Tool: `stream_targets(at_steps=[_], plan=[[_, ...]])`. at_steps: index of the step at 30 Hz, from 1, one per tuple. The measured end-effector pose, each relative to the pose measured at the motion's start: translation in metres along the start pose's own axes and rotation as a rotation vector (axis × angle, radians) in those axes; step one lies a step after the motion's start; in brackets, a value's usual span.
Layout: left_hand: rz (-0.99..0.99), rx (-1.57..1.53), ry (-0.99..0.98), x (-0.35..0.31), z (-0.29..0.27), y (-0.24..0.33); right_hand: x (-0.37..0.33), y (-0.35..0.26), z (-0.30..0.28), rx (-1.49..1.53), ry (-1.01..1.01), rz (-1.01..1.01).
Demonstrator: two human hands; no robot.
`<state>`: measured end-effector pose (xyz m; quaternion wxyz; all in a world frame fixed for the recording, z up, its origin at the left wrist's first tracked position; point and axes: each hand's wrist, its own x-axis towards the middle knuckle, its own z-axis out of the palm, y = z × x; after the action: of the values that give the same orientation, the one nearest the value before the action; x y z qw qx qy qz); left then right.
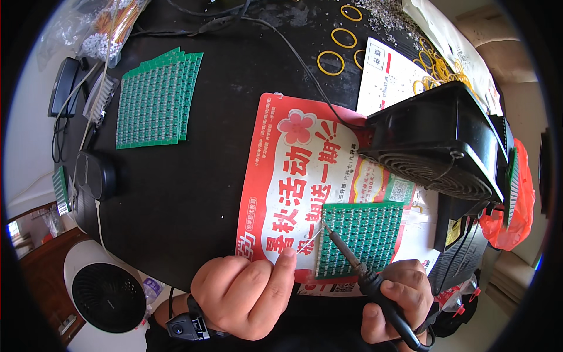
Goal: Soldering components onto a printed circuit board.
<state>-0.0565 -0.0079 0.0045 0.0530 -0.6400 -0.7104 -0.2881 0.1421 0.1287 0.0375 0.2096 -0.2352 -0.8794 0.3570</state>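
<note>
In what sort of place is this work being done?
Probably a small soldering workplace: a soldering iron at the edge of a green circuit board, and a stack of similar boards.

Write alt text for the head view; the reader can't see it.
The person's right hand holds a soldering iron at the left edge of a green circuit board, while the left hand holds a thin wire near the iron's tip. The board lies on a red and white flyer near a black fan; more green boards overlap on the table.

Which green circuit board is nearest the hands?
The green rectangular circuit board on the red-and-white printed sheet, beneath the black-handled soldering iron; others are off that sheet.
</note>
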Motion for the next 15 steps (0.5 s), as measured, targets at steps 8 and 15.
stream_targets(at_steps=[8,15], plan=[[0.000,0.024,-0.023,-0.008,-0.001,-0.003,0.011,0.002,0.005,0.092,-0.005,-0.032],[0.023,-0.016,0.002,0.002,0.002,0.000,0.015,-0.005,-0.007,0.127,0.025,-0.066]])
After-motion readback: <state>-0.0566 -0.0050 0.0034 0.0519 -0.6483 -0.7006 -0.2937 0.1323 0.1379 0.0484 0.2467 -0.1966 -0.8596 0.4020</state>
